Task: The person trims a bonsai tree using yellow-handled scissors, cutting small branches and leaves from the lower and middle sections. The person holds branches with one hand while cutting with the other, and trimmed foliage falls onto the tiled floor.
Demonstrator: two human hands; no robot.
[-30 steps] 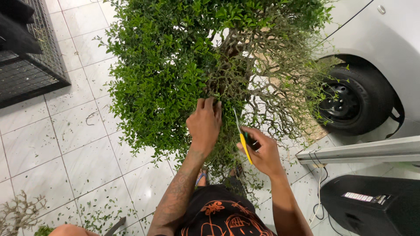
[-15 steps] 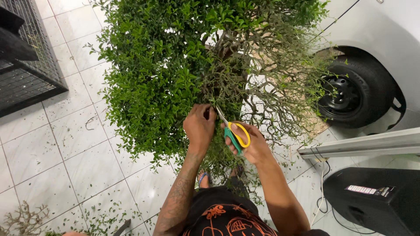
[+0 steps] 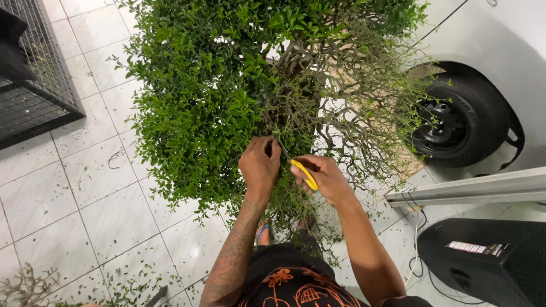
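Head view, looking straight down.

Bush [image 3: 216,96]: dense, small-leaved, green on the left half; right half mostly bare, thin tangled twigs [image 3: 364,108]. Fills upper centre of view, standing on the tiled floor [image 3: 68,193].

Left hand [image 3: 260,164]: at the lower edge of the foliage, near the middle where green meets bare. Fingers curled closed, pinching a sprig of the bush between thumb and fingertips. Tattooed forearm below.

Right hand [image 3: 323,177]: just beside the left, nearly touching. Fingers wrapped closed around yellow-handled scissors [image 3: 303,172]. Blades pointing up and left toward the pinched sprig, tips just beside the left fingers; blades thin and mostly lost against the leaves, so open or shut cannot be told.

Scissors location: in the right hand, at the bush's near edge, between the two hands.

Floor: white tiles, scattered with small green clippings [image 3: 131,273], thickest at lower left. Foot in a blue sandal [image 3: 263,232] visible under the bush.

Surroundings: black wire cage [image 3: 40,96] at upper left. White car [image 3: 500,45] at upper right, black wheel [image 3: 460,119] just beside the bare twigs. Grey metal rail [image 3: 472,187] at right; black box [image 3: 483,261] below it, with a cable [image 3: 414,239] running down alongside.
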